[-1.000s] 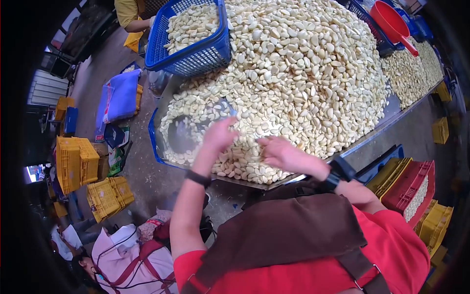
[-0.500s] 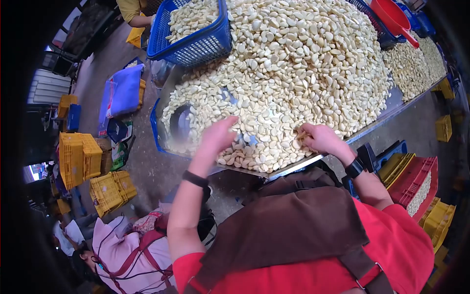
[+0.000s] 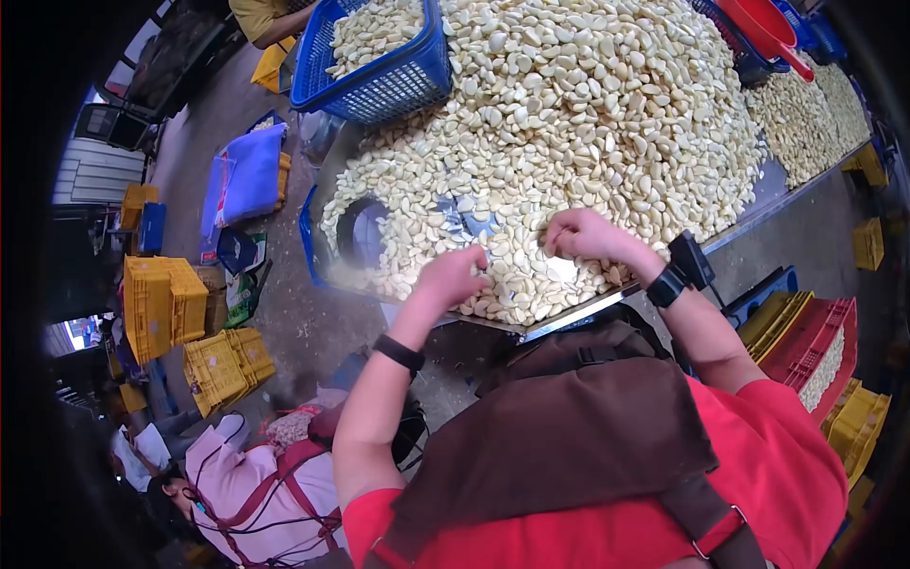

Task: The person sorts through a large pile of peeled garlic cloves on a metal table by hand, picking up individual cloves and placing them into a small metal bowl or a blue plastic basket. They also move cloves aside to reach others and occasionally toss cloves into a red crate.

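A large heap of peeled garlic cloves (image 3: pixel 607 123) covers the metal table (image 3: pixel 580 314) in front of me. My left hand (image 3: pixel 453 276) is low at the near edge of the spread cloves, its fingers curled down among them. To its right, my right hand (image 3: pixel 583 235) has its fingers bent in over the cloves, beside a shiny bare patch of metal. Both hands look closed, but whatever is between the fingertips is hidden or too small to make out. A round opening (image 3: pixel 360 233) in the tabletop lies left of my left hand.
A blue basket (image 3: pixel 393 90) of cloves sits on the table's far left, near another person's arm (image 3: pixel 284 21). A red scoop (image 3: pixel 763 28) lies at the far right. Yellow crates (image 3: pixel 161 308) stand on the floor. A person in pink (image 3: pixel 251 484) is at lower left.
My left hand has moved right and nearer to the table edge. My right hand has moved left and slightly away from me. The cloves between them have shifted, baring different patches of metal.
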{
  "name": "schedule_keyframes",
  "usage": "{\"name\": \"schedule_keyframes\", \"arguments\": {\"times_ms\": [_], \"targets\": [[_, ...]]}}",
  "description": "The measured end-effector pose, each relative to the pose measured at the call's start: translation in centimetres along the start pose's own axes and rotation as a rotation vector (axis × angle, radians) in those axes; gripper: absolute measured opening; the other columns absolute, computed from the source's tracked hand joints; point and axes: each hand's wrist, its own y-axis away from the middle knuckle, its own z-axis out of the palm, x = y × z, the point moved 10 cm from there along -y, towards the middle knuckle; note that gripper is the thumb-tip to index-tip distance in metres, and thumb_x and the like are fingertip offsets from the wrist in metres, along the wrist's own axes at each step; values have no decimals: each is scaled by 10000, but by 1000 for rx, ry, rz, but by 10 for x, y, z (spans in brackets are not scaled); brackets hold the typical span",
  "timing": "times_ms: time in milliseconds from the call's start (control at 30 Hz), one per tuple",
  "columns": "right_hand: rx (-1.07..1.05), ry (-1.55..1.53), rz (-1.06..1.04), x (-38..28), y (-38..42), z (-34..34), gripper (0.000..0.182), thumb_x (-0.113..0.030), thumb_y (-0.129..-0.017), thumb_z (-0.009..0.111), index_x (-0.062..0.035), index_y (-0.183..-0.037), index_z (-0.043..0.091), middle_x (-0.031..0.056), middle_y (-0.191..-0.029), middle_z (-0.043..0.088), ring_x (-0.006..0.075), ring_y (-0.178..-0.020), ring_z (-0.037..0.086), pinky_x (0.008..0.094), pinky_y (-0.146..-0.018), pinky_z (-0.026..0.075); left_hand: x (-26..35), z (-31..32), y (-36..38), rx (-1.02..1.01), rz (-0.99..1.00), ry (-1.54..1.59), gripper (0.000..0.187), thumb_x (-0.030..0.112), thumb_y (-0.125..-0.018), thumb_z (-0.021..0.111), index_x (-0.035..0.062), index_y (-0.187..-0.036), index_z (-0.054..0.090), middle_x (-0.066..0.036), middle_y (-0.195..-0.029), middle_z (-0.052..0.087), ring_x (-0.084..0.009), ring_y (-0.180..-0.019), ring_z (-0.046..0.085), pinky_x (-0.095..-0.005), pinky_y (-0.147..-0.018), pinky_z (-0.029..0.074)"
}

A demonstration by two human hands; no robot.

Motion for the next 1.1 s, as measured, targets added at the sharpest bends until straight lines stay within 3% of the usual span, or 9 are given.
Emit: {"name": "schedule_keyframes", "arguments": {"times_ms": [67, 167, 267, 367, 500, 800, 933, 1000, 1100], "targets": [[-218, 193, -232, -32, 3, 51, 217, -114, -786, 531, -63, -954, 659, 98, -792, 661, 198, -770, 647, 319, -684, 506, 8, 21, 7, -56, 63, -82, 207, 240, -737, 635, 162, -924, 596, -99, -788, 653, -302, -770, 639, -400, -670, 492], [-265, 638, -201, -22, -20, 88, 362, -86, -758, 522, -95, -1117, 566, 135, -910, 661, 318, -832, 632, 412, -735, 493, -35, 19, 2, -17, -56, -213, 137, 217, -765, 578, 161, -890, 586, -105, -834, 664, -304, -804, 639, -412, -670, 486], [69, 854, -102, -45, -44, 41, 274, -150, -792, 524, -89, -1054, 580, 121, -850, 668, 301, -824, 647, 421, -711, 496, -48, -5, 10, 59, -190, -398, 114, 194, -768, 577, 138, -867, 576, -95, -846, 658, -297, -820, 631, -417, -665, 486], [221, 738, -273, -81, -43, 11, 160, -170, -802, 519, -60, -861, 619, 153, -822, 649, 317, -818, 633, 422, -717, 495, -5, 4, 18, 145, 52, -210, 91, 168, -805, 553, 126, -882, 580, -101, -853, 638, -308, -846, 629, -442, -708, 483], [372, 610, -471, -103, -41, 8, 163, -176, -791, 532, -45, -791, 628, 165, -818, 608, 337, -788, 604, 414, -719, 495, 17, 42, 9, 133, 161, -192, 106, 179, -747, 598, 108, -825, 592, -112, -786, 626, -309, -767, 623, -425, -646, 489], [153, 932, -700, -91, -64, 96, 72, -97, -718, 612, -51, -772, 626, 91, -861, 564, 274, -867, 559, 372, -751, 469, 21, 41, 3, 82, 114, -348, 190, 195, -783, 582, 19, -850, 607, -146, -821, 649, -302, -741, 647, -404, -648, 505], [186, 903, -685, -89, -62, 89, 102, -40, -671, 590, -32, -759, 642, 123, -875, 575, 295, -892, 559, 389, -763, 469, -19, 1, 37, -187, -269, 1121, 122, 146, -805, 523, 81, -883, 592, -76, -774, 632, -136, -612, 575, -284, -513, 470], [197, 896, -721, -89, -58, 86, 98, -51, -677, 588, -39, -757, 645, 116, -866, 567, 285, -880, 555, 390, -760, 464, -16, -38, 56, -138, 16, 1442, 187, 211, -834, 522, 66, -944, 563, -64, -785, 605, -123, -621, 559, -223, -465, 417], [215, 928, -731, -90, -60, 91, 86, -70, -684, 592, -45, -746, 646, 111, -857, 559, 278, -864, 554, 382, -757, 458, -30, -49, 61, -29, 37, 1534, 203, 208, -869, 494, 40, -967, 552, -38, -720, 543, -111, -563, 501, -211, -413, 353]]}}
